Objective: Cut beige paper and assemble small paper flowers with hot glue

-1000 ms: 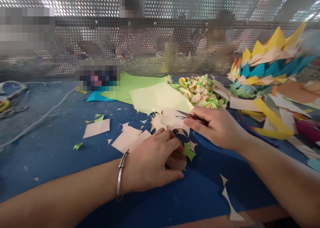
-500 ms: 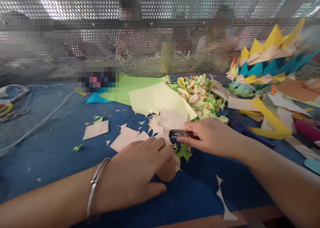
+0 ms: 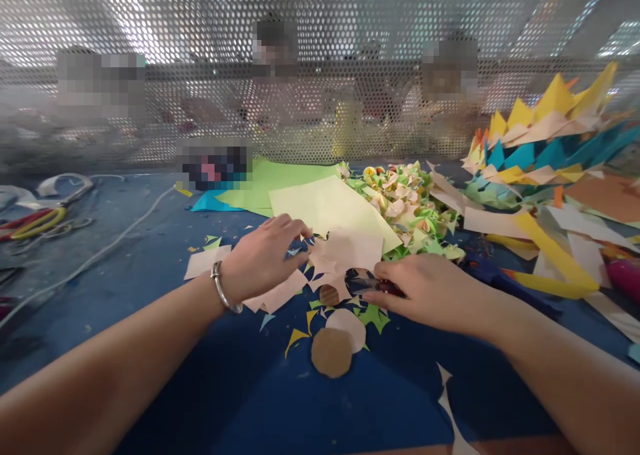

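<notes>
Head view: left hand [image 3: 263, 258] lay flat, fingers spread, on the pale pink paper [image 3: 345, 252] in mid-bench; grip loose and apart, pressing rather than pinching. Right hand [image 3: 425, 288] had its grip clamped on small scissors [image 3: 373, 283], blades at the sheet's lower edge, whether parted or closed too blurred to tell. The pink paper was ragged, its edge snipped into points and notches, and partly overlapped a pale yellow sheet [image 3: 325, 205] behind it. Two cut discs, a brown disc [image 3: 331, 352] and a pink disc [image 3: 347, 323] touching it, lay just in front on the blue bench [image 3: 150, 268], among small green and yellow offcuts. To cut well here, judging by this: keep the left fingers close to the cut line so the sheet stays taut, and turn the paper, not the scissors. Heap of folded paper flowers [image 3: 405, 202] behind; coloured paper stack [image 3: 545, 148] at right; spare scissors [image 3: 40, 218] far left.
</notes>
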### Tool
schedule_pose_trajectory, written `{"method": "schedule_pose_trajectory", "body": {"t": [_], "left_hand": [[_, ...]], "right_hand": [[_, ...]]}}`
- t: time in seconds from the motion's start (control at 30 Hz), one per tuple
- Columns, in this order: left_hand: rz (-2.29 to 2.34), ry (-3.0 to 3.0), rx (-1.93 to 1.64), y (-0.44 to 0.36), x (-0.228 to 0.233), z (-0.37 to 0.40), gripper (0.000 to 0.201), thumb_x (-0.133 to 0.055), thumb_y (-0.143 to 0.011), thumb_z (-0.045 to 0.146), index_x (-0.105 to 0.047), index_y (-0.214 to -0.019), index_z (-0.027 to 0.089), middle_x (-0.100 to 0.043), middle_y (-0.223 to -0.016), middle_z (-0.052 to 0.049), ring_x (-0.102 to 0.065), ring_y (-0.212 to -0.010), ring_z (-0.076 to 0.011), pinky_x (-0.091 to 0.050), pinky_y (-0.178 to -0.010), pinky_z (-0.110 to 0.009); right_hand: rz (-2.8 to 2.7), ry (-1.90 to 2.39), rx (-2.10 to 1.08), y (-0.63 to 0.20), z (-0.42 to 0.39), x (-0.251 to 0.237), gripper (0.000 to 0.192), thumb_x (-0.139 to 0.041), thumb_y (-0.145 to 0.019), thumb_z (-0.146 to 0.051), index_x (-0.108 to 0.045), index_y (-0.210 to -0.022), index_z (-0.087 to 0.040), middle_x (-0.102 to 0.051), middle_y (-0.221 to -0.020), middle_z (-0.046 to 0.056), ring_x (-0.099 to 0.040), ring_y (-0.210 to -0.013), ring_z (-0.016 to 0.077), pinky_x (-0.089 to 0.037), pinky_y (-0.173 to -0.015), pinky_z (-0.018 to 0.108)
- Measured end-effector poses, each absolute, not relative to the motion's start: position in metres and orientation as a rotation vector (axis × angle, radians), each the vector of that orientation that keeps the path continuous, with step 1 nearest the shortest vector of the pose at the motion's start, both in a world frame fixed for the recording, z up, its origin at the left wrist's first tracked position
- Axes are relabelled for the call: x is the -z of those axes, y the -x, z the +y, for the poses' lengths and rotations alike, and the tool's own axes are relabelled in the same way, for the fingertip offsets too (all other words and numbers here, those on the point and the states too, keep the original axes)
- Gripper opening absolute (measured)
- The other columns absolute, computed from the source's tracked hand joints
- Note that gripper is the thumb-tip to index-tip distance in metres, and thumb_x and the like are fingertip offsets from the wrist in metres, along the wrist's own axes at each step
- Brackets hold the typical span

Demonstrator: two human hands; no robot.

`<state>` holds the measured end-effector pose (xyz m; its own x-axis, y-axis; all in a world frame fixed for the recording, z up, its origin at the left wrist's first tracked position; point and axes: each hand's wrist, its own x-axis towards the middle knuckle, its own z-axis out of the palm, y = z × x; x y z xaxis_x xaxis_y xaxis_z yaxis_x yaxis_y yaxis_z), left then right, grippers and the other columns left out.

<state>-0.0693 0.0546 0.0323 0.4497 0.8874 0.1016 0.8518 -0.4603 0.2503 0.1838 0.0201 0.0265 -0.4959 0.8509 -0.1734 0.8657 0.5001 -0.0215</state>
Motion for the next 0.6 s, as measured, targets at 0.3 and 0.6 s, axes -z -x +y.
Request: {"method": "schedule_pose_trajectory", "body": {"t": [0.3,0.6], "left_hand": [[1.99,-2.32,-0.474,0.1,0.004,0.107,0.068,-0.05,-0.081,0.066,-0.058,-0.121,0.011,-0.062,-0.111,-0.02,-0.05,-0.113,-0.0395,-0.039,-0.096,-0.052],[1.973,-2.377,-0.54,0.084,0.007,0.097,0.076,-0.062,-0.074,0.066,-0.056,-0.126,0.01,-0.054,-0.116,-0.021,-0.046,-0.112,-0.0406,-0.037,-0.096,-0.056]], "right_hand": [[2.649,-1.48,0.137,-0.185,0.018,-0.021,0.036,-0.048,-0.093,-0.05,-0.059,-0.076,-0.02,-0.06,-0.061,0.003,-0.053,-0.054,0.0165,-0.019,-0.048,0.027],[2.637,-1.484,0.122,-0.183,0.017,-0.023,0.035,-0.048,-0.093,-0.049,-0.059,-0.078,-0.019,-0.06,-0.061,0.003,-0.053,-0.053,0.0168,-0.019,-0.048,0.026]]}}
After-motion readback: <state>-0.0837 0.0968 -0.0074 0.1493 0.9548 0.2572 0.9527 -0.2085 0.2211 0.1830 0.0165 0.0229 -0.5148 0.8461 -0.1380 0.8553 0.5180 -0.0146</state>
